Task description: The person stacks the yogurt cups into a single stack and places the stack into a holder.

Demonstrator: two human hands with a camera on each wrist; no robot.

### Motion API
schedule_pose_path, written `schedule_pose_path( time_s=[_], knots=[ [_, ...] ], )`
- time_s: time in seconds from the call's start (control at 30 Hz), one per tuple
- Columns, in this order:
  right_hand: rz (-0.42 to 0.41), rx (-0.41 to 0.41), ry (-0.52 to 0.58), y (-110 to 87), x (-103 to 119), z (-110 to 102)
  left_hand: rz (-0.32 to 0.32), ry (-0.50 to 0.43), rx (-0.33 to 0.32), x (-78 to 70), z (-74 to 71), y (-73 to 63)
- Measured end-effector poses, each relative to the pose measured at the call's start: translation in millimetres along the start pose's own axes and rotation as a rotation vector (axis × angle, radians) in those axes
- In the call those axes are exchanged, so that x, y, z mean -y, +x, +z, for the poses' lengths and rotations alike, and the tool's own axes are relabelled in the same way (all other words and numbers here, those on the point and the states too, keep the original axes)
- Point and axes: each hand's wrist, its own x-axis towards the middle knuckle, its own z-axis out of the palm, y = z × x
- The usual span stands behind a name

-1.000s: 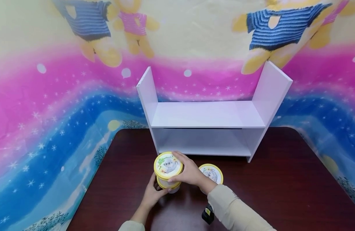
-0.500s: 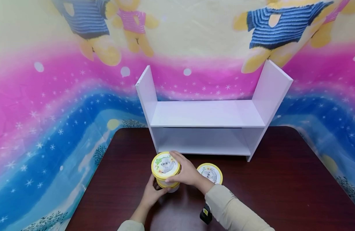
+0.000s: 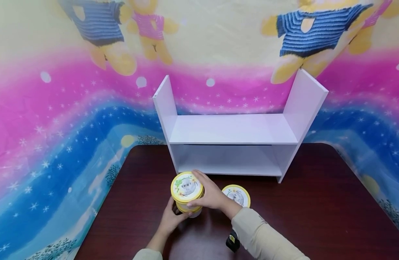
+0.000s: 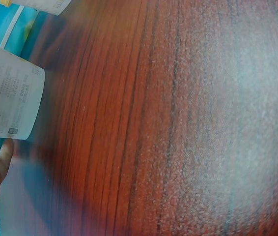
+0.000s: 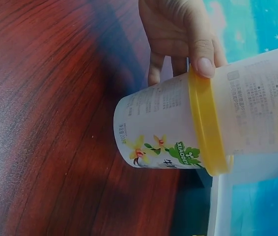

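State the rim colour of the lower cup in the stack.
Yellow. The rim of the lower cup shows best in the right wrist view.

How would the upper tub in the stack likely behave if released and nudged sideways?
The upper tub would probably shift or tip readily, since it sits on the lid of the lower tub. Its round wall suggests it may roll if it fell over. The smooth-looking surface might feel slightly slippery.

Latin letters beginning "XIAO" that stood on the green emblem [image 5: 187,153] of the lower tub [image 5: 153,115], the dark character 牛 beside them, fine Chinese print that ran over the upper tub [image 5: 257,105], too small to read, blurred characters on the top lid [image 3: 186,186].
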Motion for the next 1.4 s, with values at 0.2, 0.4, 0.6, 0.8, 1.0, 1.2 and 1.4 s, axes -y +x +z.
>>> schedule_pose_path(
  time_s=[0.2, 0.4, 0.6, 0.8, 1.0, 1.2, 1.4],
  knots=[
    [0.026, -0.018, 0.012, -4.8, 1, -3, 0.026, 0.012, -0.012, -1.4, 1.8, -1.7],
    [0.066, -0.044, -0.023, -11.8, 5, -9, -0.04, -0.003, -0.025, -3.8, 2.0, -1.3],
    [0.101, -0.068, -0.059, -19.8, 7, -18, -0.097, -0.033, -0.022, -4.8, 1.7, -0.3],
    [0.104, -0.098, -0.028, -29.4, 5, -27, -0.105, -0.044, -0.022, -12.6, 1.9, -1.6],
    [0.137, -0.121, -0.02, -41.4, -2, -34, -0.079, 0.011, -0.039, -3.9, 2.9, -2.0],
    [0.159, -0.152, 0.003, -55.0, -8, -40, -0.105, -0.014, -0.045, -2.1, 2.8, -1.9],
    [0.172, -0.187, 0.004, -66.5, -11, -46, -0.134, -0.058, -0.023, -6.4, 1.7, -1.9]
  ],
)
